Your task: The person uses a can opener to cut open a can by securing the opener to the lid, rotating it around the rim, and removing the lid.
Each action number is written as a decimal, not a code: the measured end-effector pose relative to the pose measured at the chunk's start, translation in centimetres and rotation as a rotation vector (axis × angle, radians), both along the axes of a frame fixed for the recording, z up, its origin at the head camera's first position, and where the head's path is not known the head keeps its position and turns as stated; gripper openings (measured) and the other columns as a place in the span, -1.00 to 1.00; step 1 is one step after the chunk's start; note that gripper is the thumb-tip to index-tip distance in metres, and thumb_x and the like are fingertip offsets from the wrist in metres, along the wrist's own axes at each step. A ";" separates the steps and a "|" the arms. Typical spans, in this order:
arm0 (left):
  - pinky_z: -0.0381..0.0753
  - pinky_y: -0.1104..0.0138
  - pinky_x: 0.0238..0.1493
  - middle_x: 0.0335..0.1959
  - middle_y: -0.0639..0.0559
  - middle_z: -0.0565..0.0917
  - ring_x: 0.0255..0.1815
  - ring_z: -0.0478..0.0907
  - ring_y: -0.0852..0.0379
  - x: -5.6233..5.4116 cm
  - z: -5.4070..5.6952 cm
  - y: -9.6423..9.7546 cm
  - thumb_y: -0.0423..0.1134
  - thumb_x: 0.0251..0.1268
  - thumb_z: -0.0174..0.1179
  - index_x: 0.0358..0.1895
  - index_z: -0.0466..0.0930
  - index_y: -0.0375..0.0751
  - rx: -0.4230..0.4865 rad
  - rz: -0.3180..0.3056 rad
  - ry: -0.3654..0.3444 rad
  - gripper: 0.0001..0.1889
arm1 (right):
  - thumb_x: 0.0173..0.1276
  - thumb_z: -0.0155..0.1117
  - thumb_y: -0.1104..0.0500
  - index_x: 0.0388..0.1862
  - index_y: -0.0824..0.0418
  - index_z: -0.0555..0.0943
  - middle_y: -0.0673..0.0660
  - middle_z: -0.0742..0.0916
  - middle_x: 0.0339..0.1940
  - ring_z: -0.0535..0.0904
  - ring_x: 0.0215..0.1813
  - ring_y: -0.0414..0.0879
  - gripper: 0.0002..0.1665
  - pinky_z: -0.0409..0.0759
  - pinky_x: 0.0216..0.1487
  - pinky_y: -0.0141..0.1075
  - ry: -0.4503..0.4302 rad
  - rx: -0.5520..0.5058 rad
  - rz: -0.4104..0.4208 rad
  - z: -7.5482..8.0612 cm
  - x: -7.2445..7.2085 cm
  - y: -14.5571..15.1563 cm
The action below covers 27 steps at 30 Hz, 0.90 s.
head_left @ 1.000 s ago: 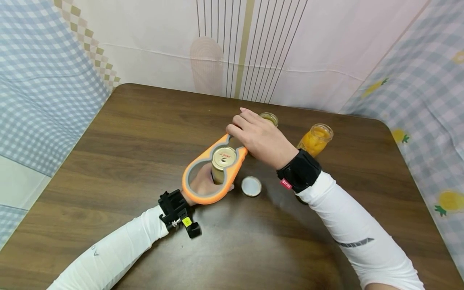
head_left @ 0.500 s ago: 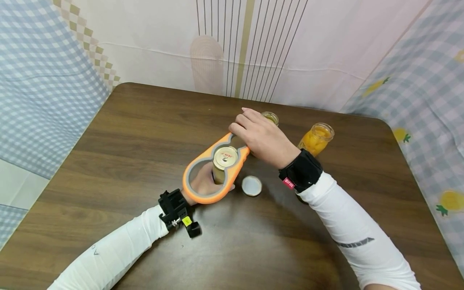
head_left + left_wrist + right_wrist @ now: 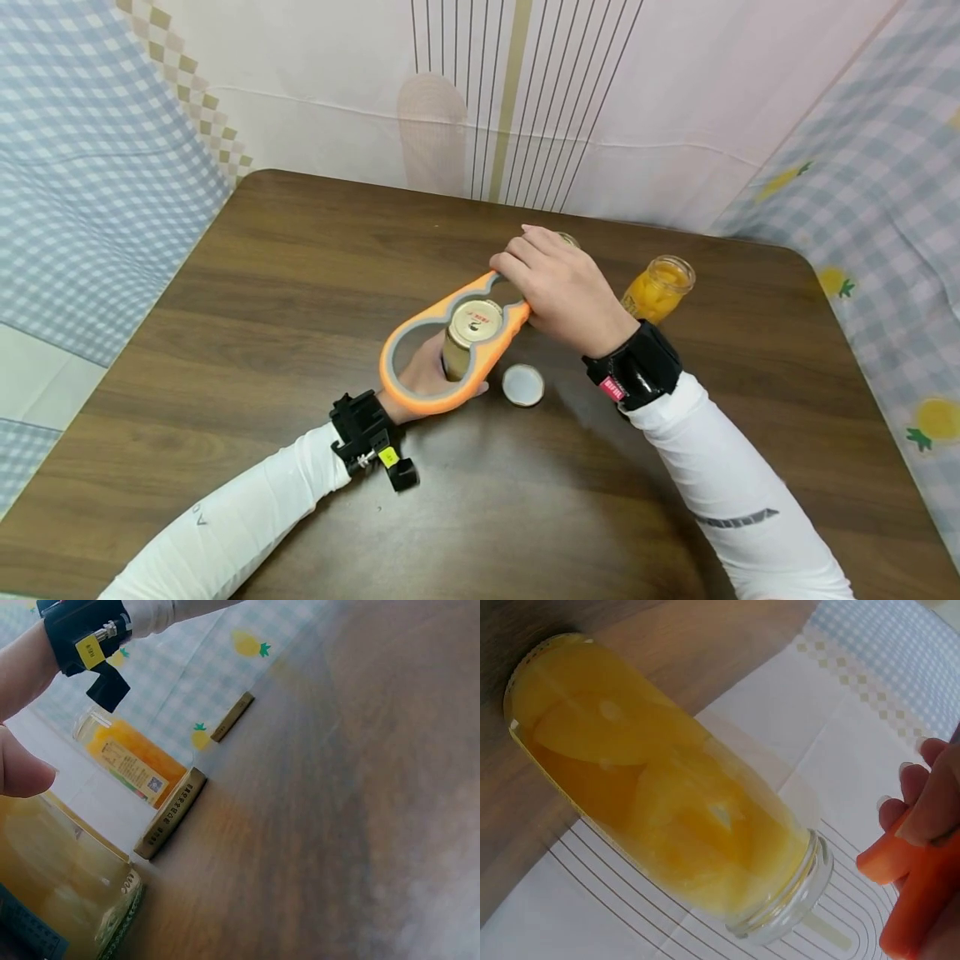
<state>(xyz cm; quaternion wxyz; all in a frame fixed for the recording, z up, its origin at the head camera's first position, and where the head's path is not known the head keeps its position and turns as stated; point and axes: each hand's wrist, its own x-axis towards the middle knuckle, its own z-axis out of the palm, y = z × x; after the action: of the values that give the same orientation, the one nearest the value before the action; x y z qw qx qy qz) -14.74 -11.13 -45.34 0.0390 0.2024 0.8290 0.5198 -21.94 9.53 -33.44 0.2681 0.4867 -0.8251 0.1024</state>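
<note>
My left hand [image 3: 424,371] grips a glass jar [image 3: 456,358] with a gold lid [image 3: 477,321], standing on the table. In the left wrist view that jar [image 3: 56,874] fills the lower left, pale yellow inside, with a thumb at its upper side. An orange jar opener [image 3: 491,354] with grey-lined holes lies around the lid's level, the lid showing through its middle hole. My right hand [image 3: 566,287] holds the opener's upper right end; the right wrist view shows fingers curled over its orange handle [image 3: 922,881].
Right of the held jar lies a loose lid [image 3: 523,385]; another lid [image 3: 233,716] shows farther off in the left wrist view. An uncapped jar of orange fruit [image 3: 654,292] stands at the right. Another uncapped jar [image 3: 570,239] is mostly hidden behind my right hand.
My right hand has shifted a little to the right, pulling the opener's upper end along. The jar's lid has moved slightly right too. The left hand stays nearly in place.
</note>
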 end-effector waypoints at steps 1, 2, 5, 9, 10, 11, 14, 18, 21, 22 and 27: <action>0.52 0.01 0.30 0.26 -0.21 0.61 0.23 0.56 -0.08 0.0 0.0 0.0 -0.21 0.10 0.47 0.38 0.36 -0.36 0.007 -0.007 0.000 -0.23 | 0.28 0.28 0.45 -0.11 0.25 0.63 0.12 0.68 -0.25 0.62 0.01 0.08 -0.76 0.47 0.45 -0.07 0.000 -0.003 -0.011 0.0 0.1 0.1; 0.52 0.02 0.31 0.26 -0.20 0.61 0.23 0.56 -0.07 0.0 0.1 0.0 -0.23 0.10 0.47 0.39 0.36 -0.35 0.018 -0.014 -0.004 -0.23 | 0.29 0.31 0.40 -0.12 0.25 0.64 0.12 0.68 -0.26 0.63 -0.01 0.08 -0.80 0.48 0.43 -0.07 -0.003 -0.005 -0.021 0.0 0.3 0.2; 0.47 0.06 0.37 0.33 -0.15 0.56 0.30 0.51 -0.03 0.0 0.1 -0.1 -0.27 0.10 0.48 0.44 0.29 -0.30 0.057 -0.037 -0.020 -0.18 | 0.29 0.35 0.30 -0.11 0.23 0.65 0.11 0.68 -0.27 0.62 -0.05 0.07 -0.82 0.54 0.34 -0.09 -0.030 -0.015 -0.052 0.1 0.7 0.6; 0.39 0.08 0.45 0.38 -0.10 0.52 0.37 0.45 0.01 -0.1 0.1 -0.2 -0.30 0.07 0.50 0.48 0.25 -0.24 0.100 -0.052 -0.037 -0.12 | 0.29 0.28 0.31 -0.11 0.21 0.67 0.11 0.68 -0.26 0.59 -0.07 0.06 -0.81 0.58 0.21 -0.08 -0.063 -0.035 -0.089 0.3 1.2 0.9; 0.40 0.08 0.44 0.37 -0.10 0.53 0.36 0.46 0.01 -0.1 0.1 -0.2 -0.30 0.07 0.50 0.48 0.26 -0.25 0.099 -0.052 -0.030 -0.13 | 0.29 0.27 0.31 -0.12 0.21 0.67 0.10 0.69 -0.26 0.59 -0.06 0.06 -0.81 0.59 0.20 -0.07 -0.066 -0.039 -0.095 0.4 1.3 1.0; 0.41 0.09 0.44 0.36 -0.11 0.54 0.35 0.46 0.01 -0.1 0.1 -0.2 -0.31 0.06 0.51 0.47 0.28 -0.26 0.097 -0.051 -0.021 -0.14 | 0.29 0.27 0.31 -0.13 0.21 0.67 0.10 0.69 -0.26 0.59 -0.05 0.06 -0.82 0.60 0.20 -0.06 -0.068 -0.044 -0.100 0.4 1.5 1.1; 0.42 0.13 0.43 0.34 -0.12 0.55 0.33 0.47 0.02 -0.1 0.1 -0.2 -0.32 0.06 0.50 0.45 0.29 -0.27 0.110 -0.059 -0.021 -0.16 | 0.26 0.27 0.31 -0.16 0.21 0.68 0.10 0.69 -0.25 0.59 -0.04 0.07 -0.82 0.60 0.16 -0.06 -0.075 -0.057 -0.111 0.4 1.8 1.3; 0.42 0.15 0.42 0.33 -0.13 0.55 0.31 0.47 0.01 -0.2 0.0 -0.1 -0.34 0.07 0.48 0.44 0.30 -0.29 0.130 -0.081 -0.002 -0.18 | 0.19 0.25 0.35 -0.19 0.21 0.68 0.11 0.66 -0.23 0.58 -0.11 0.07 -0.79 0.58 -0.01 -0.10 -0.081 -0.081 -0.127 0.3 2.2 1.6; 0.44 0.14 0.41 0.29 -0.19 0.57 0.29 0.49 0.02 -0.3 -0.2 -0.2 -0.36 0.09 0.46 0.39 0.36 -0.35 0.123 -0.082 0.027 -0.25 | 0.15 0.24 0.37 -0.21 0.21 0.69 0.11 0.65 -0.24 0.57 -0.20 0.04 -0.77 0.54 -0.14 -0.14 -0.088 -0.092 -0.134 0.1 2.4 1.9; 0.45 0.16 0.40 0.28 -0.20 0.58 0.27 0.50 0.04 -0.3 -0.2 -0.2 -0.38 0.09 0.45 0.37 0.38 -0.37 0.121 -0.078 0.029 -0.27 | 0.14 0.25 0.36 -0.21 0.21 0.69 0.11 0.65 -0.24 0.56 -0.22 0.04 -0.77 0.53 -0.16 -0.15 -0.089 -0.093 -0.135 0.0 2.5 2.0; 0.37 0.34 0.44 0.41 -0.12 0.49 0.39 0.40 0.18 -0.8 0.1 0.1 -0.42 0.26 0.30 0.46 0.32 -0.31 0.164 -0.204 0.046 -0.32 | 0.14 0.30 0.35 -0.24 0.19 0.68 0.09 0.68 -0.29 0.57 -0.32 0.04 -0.80 0.56 -0.23 -0.15 -0.071 -0.098 -0.138 -0.6 2.9 2.5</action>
<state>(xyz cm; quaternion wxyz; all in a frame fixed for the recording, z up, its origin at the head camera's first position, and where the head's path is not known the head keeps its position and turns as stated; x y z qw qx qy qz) -15.54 -11.06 -45.21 0.0558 0.3002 0.7594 0.5745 -19.05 12.01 -34.08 0.2685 0.4110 -0.8597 0.1410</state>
